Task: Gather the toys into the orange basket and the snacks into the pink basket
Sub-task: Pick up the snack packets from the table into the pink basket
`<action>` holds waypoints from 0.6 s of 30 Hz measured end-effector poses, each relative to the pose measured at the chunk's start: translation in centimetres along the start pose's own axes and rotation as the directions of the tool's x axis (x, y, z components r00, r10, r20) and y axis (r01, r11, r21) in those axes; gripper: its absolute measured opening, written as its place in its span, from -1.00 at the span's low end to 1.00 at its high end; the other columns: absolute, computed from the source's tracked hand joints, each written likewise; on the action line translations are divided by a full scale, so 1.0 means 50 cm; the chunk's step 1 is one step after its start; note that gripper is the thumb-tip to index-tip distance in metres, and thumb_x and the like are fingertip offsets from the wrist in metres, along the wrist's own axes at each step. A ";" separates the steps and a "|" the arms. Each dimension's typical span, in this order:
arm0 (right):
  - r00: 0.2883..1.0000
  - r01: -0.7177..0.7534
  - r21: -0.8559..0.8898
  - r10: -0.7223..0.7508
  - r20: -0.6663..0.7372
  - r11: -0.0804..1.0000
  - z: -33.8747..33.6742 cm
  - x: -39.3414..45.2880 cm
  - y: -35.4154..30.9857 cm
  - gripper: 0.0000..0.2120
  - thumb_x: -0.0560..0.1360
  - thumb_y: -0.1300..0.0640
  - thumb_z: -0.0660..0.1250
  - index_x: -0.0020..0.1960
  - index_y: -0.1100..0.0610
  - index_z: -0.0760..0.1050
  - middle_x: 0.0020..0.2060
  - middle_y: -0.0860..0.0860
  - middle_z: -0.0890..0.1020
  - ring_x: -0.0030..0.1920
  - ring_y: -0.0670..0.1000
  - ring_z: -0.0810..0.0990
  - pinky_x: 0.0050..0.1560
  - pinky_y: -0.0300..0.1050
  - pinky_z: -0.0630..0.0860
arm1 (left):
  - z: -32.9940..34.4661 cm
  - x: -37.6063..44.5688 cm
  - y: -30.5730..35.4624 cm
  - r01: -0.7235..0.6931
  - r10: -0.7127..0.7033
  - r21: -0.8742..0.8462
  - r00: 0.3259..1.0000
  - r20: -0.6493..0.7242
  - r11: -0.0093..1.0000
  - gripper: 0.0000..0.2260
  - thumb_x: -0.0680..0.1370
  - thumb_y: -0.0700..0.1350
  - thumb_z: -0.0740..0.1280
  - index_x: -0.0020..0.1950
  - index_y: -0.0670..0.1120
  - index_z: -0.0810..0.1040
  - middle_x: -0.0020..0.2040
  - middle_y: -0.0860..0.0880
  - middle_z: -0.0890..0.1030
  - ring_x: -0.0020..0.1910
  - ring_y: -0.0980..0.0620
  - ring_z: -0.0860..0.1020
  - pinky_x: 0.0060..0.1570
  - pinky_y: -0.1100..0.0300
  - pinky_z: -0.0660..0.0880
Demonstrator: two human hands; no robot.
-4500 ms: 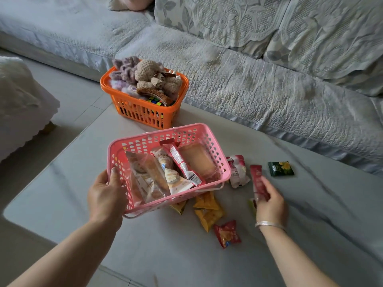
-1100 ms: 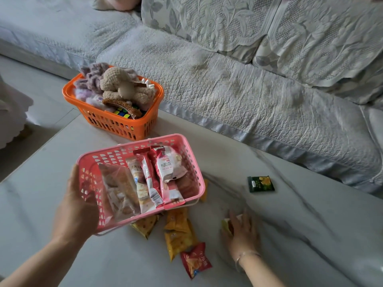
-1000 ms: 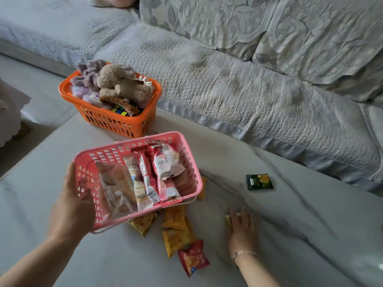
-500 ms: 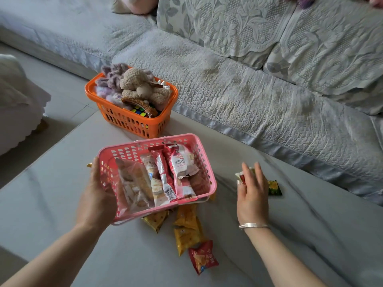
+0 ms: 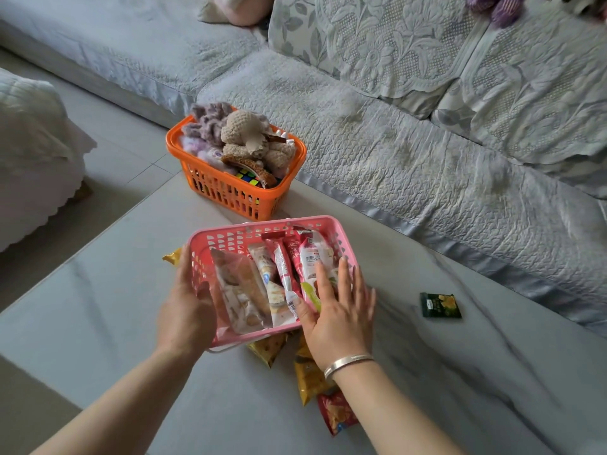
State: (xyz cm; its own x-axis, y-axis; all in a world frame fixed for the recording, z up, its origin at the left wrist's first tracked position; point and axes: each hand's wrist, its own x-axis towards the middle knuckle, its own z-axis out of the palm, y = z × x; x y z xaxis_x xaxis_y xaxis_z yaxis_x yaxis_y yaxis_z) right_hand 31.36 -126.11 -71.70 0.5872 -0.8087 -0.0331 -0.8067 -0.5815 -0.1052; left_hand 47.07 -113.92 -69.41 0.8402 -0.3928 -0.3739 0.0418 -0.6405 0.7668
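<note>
The left hand has its grip clamped on the near-left rim of the pink basket, holding it tilted above the counter, while the right hand lies flat with fingers spread apart over the snack packets inside it. Yellow and red packets lie on the counter beneath the basket, and a dark green packet lies well apart to the right. The orange basket, heaped with plush toys, stands at the counter's far edge by the sofa.

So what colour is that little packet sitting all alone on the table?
The little packet is dark green with a yellow picture, seen in the head view.
</note>
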 end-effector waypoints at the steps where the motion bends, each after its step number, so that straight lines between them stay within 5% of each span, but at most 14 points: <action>1: 1.000 0.001 0.002 -0.001 0.011 1.000 -0.002 -0.001 0.000 -0.34 0.48 -0.34 -0.11 0.52 -0.11 0.07 0.53 0.10 0.08 0.51 0.22 0.05 0.40 0.25 -0.08 | 0.000 -0.001 -0.001 0.007 -0.007 -0.021 1.000 0.008 1.000 -0.33 0.64 -0.22 0.18 0.51 0.45 0.05 0.22 -0.13 0.60 -0.06 -0.26 0.64 -0.11 -0.20 0.64; 4: 0.997 0.030 0.021 -0.032 0.076 0.999 -0.016 -0.008 0.006 -0.32 0.46 -0.39 -0.24 0.51 -0.18 -0.24 0.53 0.03 -0.21 0.52 0.16 -0.24 0.40 0.15 -0.29 | -0.006 0.001 -0.005 0.038 -0.038 -0.066 0.999 0.008 0.997 -0.26 0.59 -0.33 0.19 0.50 0.45 0.14 0.12 -0.02 0.56 -0.07 -0.23 0.64 -0.10 -0.20 0.64; 7: 0.996 0.061 0.127 -0.068 0.056 0.990 -0.049 -0.010 0.019 -0.32 0.41 -0.42 -0.35 0.47 -0.23 -0.37 0.51 -0.04 -0.30 0.51 0.08 -0.32 0.43 0.10 -0.27 | -0.003 0.001 -0.006 0.051 -0.056 -0.161 0.998 -0.025 0.986 -0.39 0.65 -0.25 0.18 0.49 0.41 0.23 0.12 0.00 0.55 -0.08 -0.21 0.65 -0.11 -0.20 0.64; 10: 0.988 0.118 0.301 -0.081 -0.134 0.946 -0.078 -0.004 0.056 -0.33 0.48 -0.40 -0.31 0.53 -0.19 -0.17 0.55 -0.04 -0.15 0.53 0.04 -0.20 0.49 0.09 -0.12 | 0.011 -0.009 0.008 0.075 -0.087 -0.253 0.996 -0.035 0.964 -0.48 0.68 -0.18 0.15 0.48 0.39 0.28 0.15 -0.02 0.57 -0.12 -0.20 0.66 -0.14 -0.20 0.64; 14: 0.867 0.118 0.506 0.159 -0.472 0.855 -0.098 0.045 0.179 -0.37 0.59 -0.24 -0.08 0.47 0.16 0.26 0.49 0.17 0.20 0.50 0.12 0.14 0.47 0.01 0.12 | 0.051 -0.012 0.056 0.061 -0.071 -0.333 0.997 -0.017 0.941 -0.50 0.67 -0.14 0.17 0.42 0.45 0.29 0.20 -0.04 0.60 -0.13 -0.24 0.68 -0.17 -0.22 0.64; 18: 0.853 -0.206 0.500 0.404 -0.330 0.841 -0.049 0.102 0.346 -0.37 0.53 -0.21 0.06 0.48 0.14 0.26 0.48 0.26 0.16 0.49 0.19 0.16 0.42 0.09 0.20 | 0.103 -0.001 0.107 0.003 -0.011 -0.307 1.000 -0.023 0.952 -0.48 0.68 -0.18 0.17 0.47 0.39 0.29 0.15 0.03 0.59 -0.22 -0.23 0.67 -0.30 -0.14 0.64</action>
State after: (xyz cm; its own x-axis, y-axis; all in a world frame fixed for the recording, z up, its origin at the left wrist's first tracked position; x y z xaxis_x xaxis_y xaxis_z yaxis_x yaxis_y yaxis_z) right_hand 20.26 -140.50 -71.26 0.1530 -0.9543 0.2567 -0.7664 -0.2786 -0.5788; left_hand 44.46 -120.69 -67.96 0.8520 -0.3704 -0.3699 0.2083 -0.4084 0.8887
